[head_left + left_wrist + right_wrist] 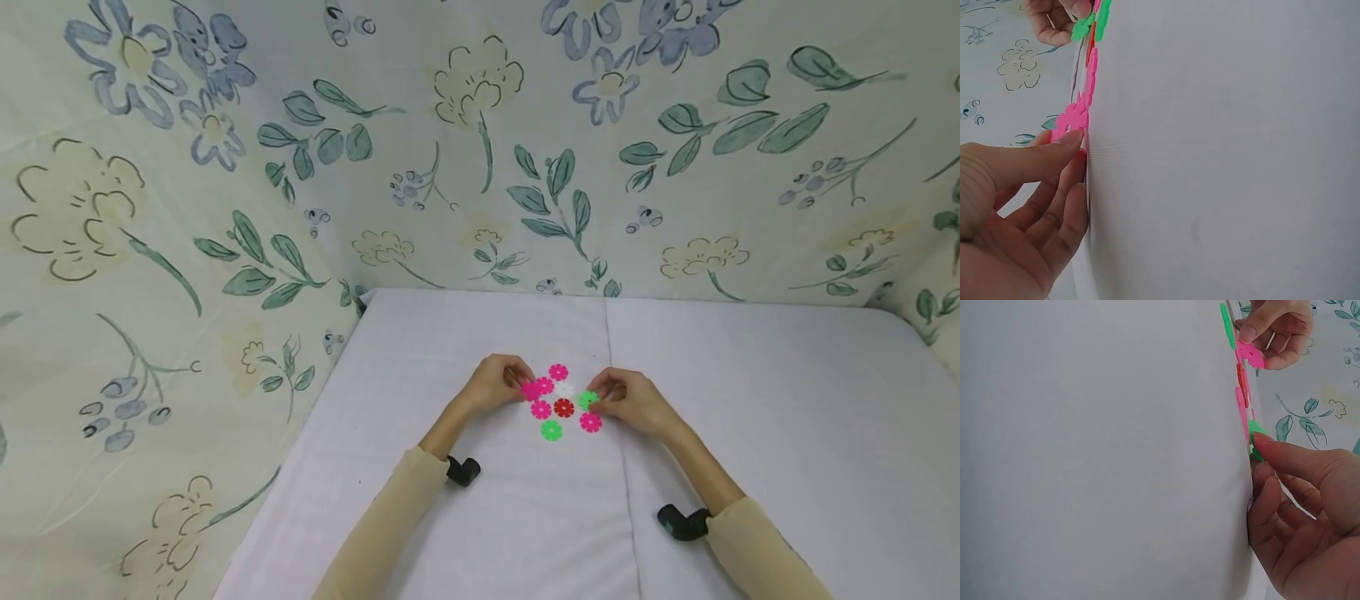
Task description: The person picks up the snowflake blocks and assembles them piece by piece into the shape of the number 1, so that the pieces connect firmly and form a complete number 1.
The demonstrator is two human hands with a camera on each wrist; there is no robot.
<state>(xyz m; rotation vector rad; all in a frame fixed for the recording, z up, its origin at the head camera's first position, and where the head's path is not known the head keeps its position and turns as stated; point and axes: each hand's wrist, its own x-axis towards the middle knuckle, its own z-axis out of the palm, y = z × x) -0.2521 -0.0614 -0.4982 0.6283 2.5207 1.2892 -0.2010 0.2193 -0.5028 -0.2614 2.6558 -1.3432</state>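
Between its thumb and fingers, my left hand pinches a pink notched disc, tilted up off the cloth in the left wrist view. My right hand pinches a green notched disc by its edge. Between the hands lie a red disc, a white disc that blends into the cloth, and a second green disc nearer to me. Several more pink discs lie around them, one pink disc just below the right fingertips and another pink disc farthest back.
A white cloth with a seam running front to back covers the table. Floral fabric hangs behind and at the left. Black wrist devices sit by both beige sleeves.
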